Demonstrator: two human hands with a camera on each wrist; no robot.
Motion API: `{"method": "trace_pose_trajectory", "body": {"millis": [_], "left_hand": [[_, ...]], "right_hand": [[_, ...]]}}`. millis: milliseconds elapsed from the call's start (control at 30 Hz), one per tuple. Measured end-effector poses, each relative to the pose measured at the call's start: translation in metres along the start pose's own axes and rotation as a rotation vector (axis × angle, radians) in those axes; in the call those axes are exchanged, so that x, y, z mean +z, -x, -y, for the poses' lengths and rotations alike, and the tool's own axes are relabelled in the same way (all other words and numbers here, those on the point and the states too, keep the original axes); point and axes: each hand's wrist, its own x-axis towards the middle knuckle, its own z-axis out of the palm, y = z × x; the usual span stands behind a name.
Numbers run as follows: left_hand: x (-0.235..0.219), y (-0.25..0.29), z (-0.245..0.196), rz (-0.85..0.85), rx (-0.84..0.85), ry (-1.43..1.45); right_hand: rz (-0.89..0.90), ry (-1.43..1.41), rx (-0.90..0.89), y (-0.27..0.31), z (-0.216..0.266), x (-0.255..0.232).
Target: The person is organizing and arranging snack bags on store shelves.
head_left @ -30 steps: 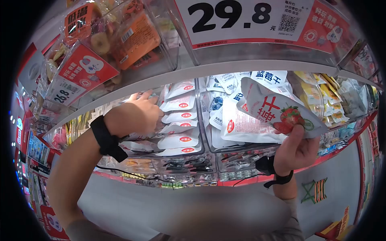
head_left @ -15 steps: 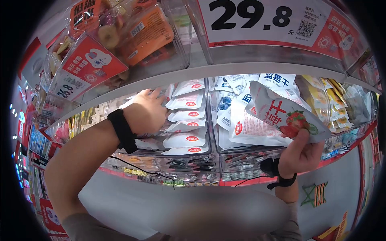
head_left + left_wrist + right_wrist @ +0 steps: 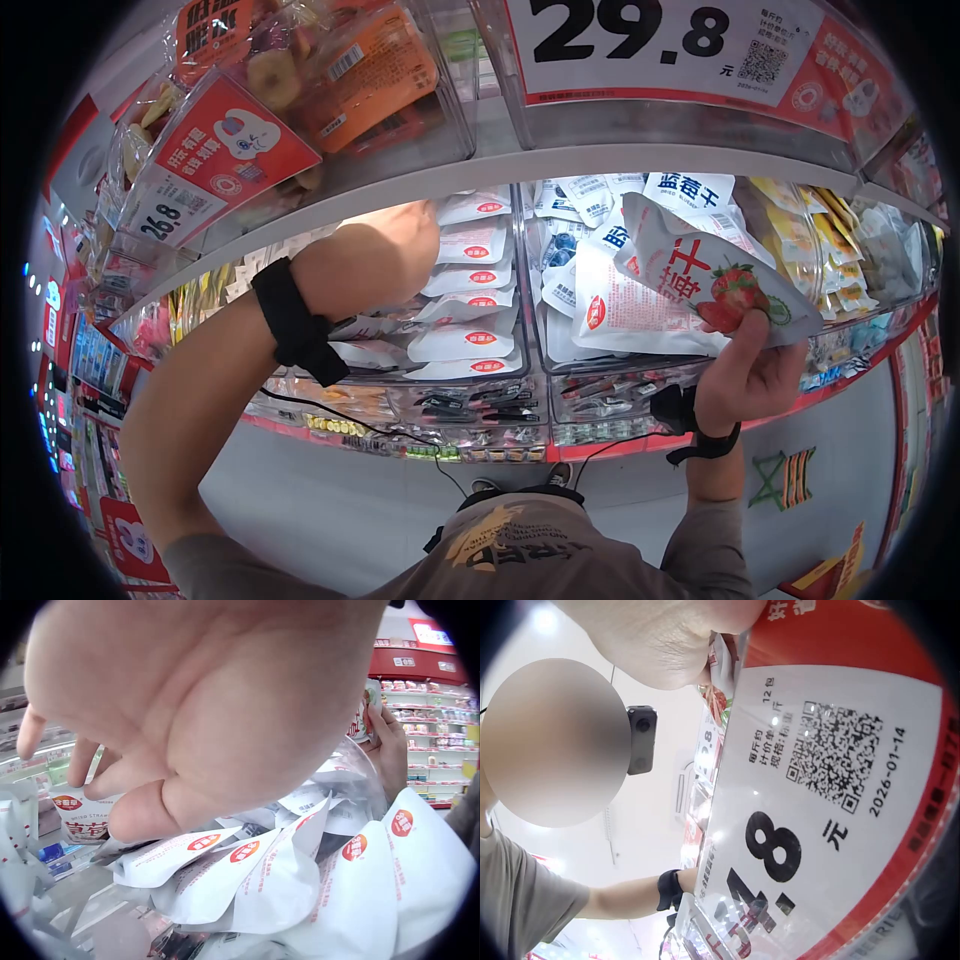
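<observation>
My right hand (image 3: 755,385) pinches the lower corner of a white dried-strawberry pouch (image 3: 665,255) with red characters and strawberry pictures. That pouch hangs tilted over the bin of blueberry pouches (image 3: 690,192). Over on the left, my left hand (image 3: 385,255) reaches beneath the upper shelf, beside a row of white pouches (image 3: 462,340) with red oval logos. Its fingers are hidden in the head view. In the left wrist view the left palm (image 3: 217,712) faces the camera, fingers spread and loosely bent, overlapping another strawberry pouch (image 3: 86,829).
The upper shelf's front edge (image 3: 500,165) runs close above the left hand. On it stand a large price sign (image 3: 650,60) and packs of dried fruit (image 3: 370,85). Clear dividers separate the bins, with yellow pouches (image 3: 835,245) at the right. A price card (image 3: 825,847) stands near the right wrist.
My left hand has reached further back and to the right, and its fingers have passed out of sight under the shelf. The right hand keeps hold of the strawberry pouch in nearly the same place.
</observation>
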Motion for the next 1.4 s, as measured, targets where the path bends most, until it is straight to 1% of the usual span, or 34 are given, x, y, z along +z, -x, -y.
{"method": "trace_pose_trajectory", "body": {"millis": [33,67,100,133,200,233,300,367,433,467,567,600,700,733,800,833,867,900,933,967,1000,1033,1067,1100,1133,1167,1233,1267,1367,1400], "left_hand": [[0.007,-0.002,0.003,-0.001,-0.011,-0.012],[0.0,-0.003,0.0,-0.003,-0.021,-0.025],[0.007,-0.005,0.002,-0.031,0.006,-0.233],[0.019,-0.007,0.005,-0.061,0.035,-0.441],[0.004,-0.013,-0.001,-0.013,0.014,-0.389],[-0.011,-0.018,-0.004,0.068,-0.04,-0.127],[-0.021,-0.022,-0.007,0.133,-0.08,0.184],[-0.014,-0.025,-0.006,0.097,-0.04,0.281],[-0.008,-0.018,-0.006,0.063,0.057,0.254],[-0.007,-0.012,-0.007,0.042,0.114,0.242],[-0.014,0.001,-0.004,-0.018,0.187,0.282],[-0.015,0.007,-0.001,-0.059,0.229,0.251],[-0.024,0.032,-0.01,-0.166,0.269,0.52],[-0.032,0.041,-0.014,-0.181,0.283,0.568],[-0.043,0.06,-0.025,-0.217,0.3,0.672],[-0.042,0.062,-0.029,-0.253,0.358,0.782],[-0.04,0.063,-0.031,-0.289,0.414,0.892],[-0.041,0.066,-0.036,-0.325,0.469,1.004],[-0.043,0.073,-0.042,-0.283,0.455,1.133],[-0.041,0.078,-0.042,-0.263,0.525,1.133],[-0.04,0.082,-0.042,-0.241,0.595,1.13],[-0.039,0.086,-0.043,-0.215,0.664,1.126],[-0.039,0.094,-0.047,-0.325,0.711,1.012],[-0.039,0.102,-0.047,-0.374,0.668,0.842],[-0.04,0.108,-0.046,-0.418,0.622,0.672],[-0.039,0.113,-0.046,-0.459,0.573,0.501],[-0.034,0.12,-0.043,-0.601,0.423,0.332],[-0.033,0.122,-0.041,-0.668,0.346,0.245],[-0.031,0.122,-0.036,-0.554,0.11,0.135],[-0.031,0.118,-0.034,-0.532,0.076,0.11]], "right_hand": [[-0.002,-0.006,0.013,-0.001,0.001,0.001],[-0.006,-0.008,0.029,-0.001,0.002,0.002],[-0.012,-0.008,0.044,-0.001,0.003,0.002],[0.014,0.022,0.022,-0.001,0.002,0.001],[0.063,0.086,-0.019,0.001,-0.002,-0.003],[0.052,0.101,-0.026,0.001,-0.002,-0.003],[0.033,0.122,-0.039,-0.001,-0.003,-0.001],[0.042,0.112,-0.018,-0.001,-0.004,-0.001],[0.039,0.102,-0.005,0.0,-0.006,-0.001],[0.031,0.146,0.007,-0.001,-0.007,-0.001],[0.012,0.054,-0.037,-0.005,-0.002,0.006],[0.008,0.08,-0.072,-0.005,0.002,0.006],[0.01,-0.067,0.037,0.002,0.016,0.0],[0.01,0.074,-0.095,0.001,0.026,0.0],[0.013,-0.02,-0.096,0.006,0.043,0.003],[0.022,-0.071,-0.094,0.009,0.05,0.005],[-0.006,-0.151,-0.063,0.013,0.061,0.012],[0.067,-0.183,-0.096,0.015,0.071,0.015],[0.141,-0.217,-0.128,0.016,0.081,0.018],[0.213,-0.252,-0.161,0.017,0.088,0.021],[0.296,-0.283,-0.146,0.021,0.094,0.023],[0.368,-0.229,-0.175,0.018,0.095,0.024],[0.437,-0.172,-0.201,0.013,0.094,0.024],[0.505,-0.113,-0.227,0.007,0.094,0.025],[0.53,-0.003,-0.268,0.001,0.094,0.026],[0.519,0.066,-0.288,-0.001,0.093,0.025],[0.491,0.2,-0.332,-0.007,0.085,0.019],[0.399,0.224,-0.354,-0.008,0.077,0.017],[0.269,0.398,-0.343,-0.016,0.06,0.006],[0.26,0.434,-0.356,-0.019,0.054,0.005]]}}
